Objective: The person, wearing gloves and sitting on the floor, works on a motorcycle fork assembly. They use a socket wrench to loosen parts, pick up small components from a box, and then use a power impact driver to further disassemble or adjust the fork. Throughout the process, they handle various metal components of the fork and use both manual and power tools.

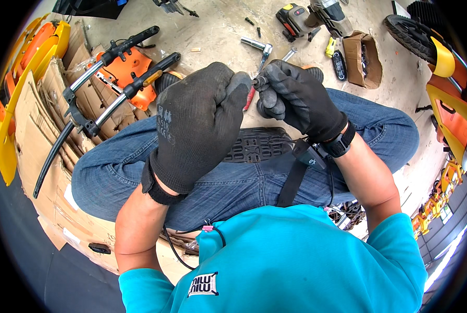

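Both my hands wear black work gloves and meet in front of my lap. My right hand point(302, 101) is closed, pinching a small dark cylindrical part point(260, 81) between thumb and fingers. My left hand point(197, 122) is closed too, its thumb and forefinger pressed together at the near end of that part. What lies inside the left pinch is hidden. Just beyond the hands, a socket wrench point(265, 50) and a combination wrench point(290, 54) lie on the floor. Below the hands shows a red-handled tool point(249, 98), partly covered.
A black treaded piece point(257, 146) lies between my bent legs. At left, a fork assembly point(82, 78) and orange panel point(134, 65) rest on flattened cardboard point(40, 141). Ahead right are a cordless power tool point(302, 21), a yellow knife point(330, 47), an open box point(354, 57) and a wheel point(408, 39).
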`<state>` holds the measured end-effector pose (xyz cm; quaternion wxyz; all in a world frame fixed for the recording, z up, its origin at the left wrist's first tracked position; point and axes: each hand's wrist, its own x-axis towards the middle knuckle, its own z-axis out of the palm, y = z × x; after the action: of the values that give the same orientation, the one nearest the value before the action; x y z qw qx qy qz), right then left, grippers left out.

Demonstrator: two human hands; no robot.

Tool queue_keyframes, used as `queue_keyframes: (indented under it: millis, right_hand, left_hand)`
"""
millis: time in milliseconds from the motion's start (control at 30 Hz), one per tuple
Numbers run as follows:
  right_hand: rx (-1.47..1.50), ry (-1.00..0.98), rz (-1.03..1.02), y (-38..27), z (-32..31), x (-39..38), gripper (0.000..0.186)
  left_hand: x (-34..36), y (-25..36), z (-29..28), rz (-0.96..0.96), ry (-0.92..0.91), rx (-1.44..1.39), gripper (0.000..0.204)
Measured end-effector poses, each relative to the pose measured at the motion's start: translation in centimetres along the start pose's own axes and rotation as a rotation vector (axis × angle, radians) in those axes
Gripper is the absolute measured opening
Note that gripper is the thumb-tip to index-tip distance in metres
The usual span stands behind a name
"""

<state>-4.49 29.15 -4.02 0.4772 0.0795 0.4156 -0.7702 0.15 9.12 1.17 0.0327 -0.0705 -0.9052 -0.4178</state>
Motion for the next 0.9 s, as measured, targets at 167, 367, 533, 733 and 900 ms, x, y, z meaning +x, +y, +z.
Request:
queue_keyframes:
  millis: [167, 367, 533, 733, 900]
  right_hand:
    - [-0.003, -0.014, -0.02, -0.1, 0.1, 0.0, 0.012]
    - [-0.031, 0.044, 0.019, -0.2, 0.3, 0.0, 0.014]
    - [-0.07, 0.066, 0.006, -0.3, 0.4, 0.0, 0.019]
    - [-0.262, 0.144, -0.129, -1.0, 1.3, -0.4, 0.027]
    - [-0.367, 0.139, -0.148, -1.2, 0.9, -0.3, 0.032]
  left_hand:
    - [0.0, 0.1, -0.2, -0.058, -0.038, -0.009, 0.027]
    - [0.1, 0.3, -0.4, -0.126, -0.031, -0.073, 0.028]
    - [0.3, 0.6, -0.6, -0.166, -0.051, -0.055, 0.025]
    - [0.4, 0.1, 0.1, -0.134, 0.043, -0.113, 0.015]
    - [0.5, 0.4, -0.3, -0.14, 0.06, -0.129, 0.012]
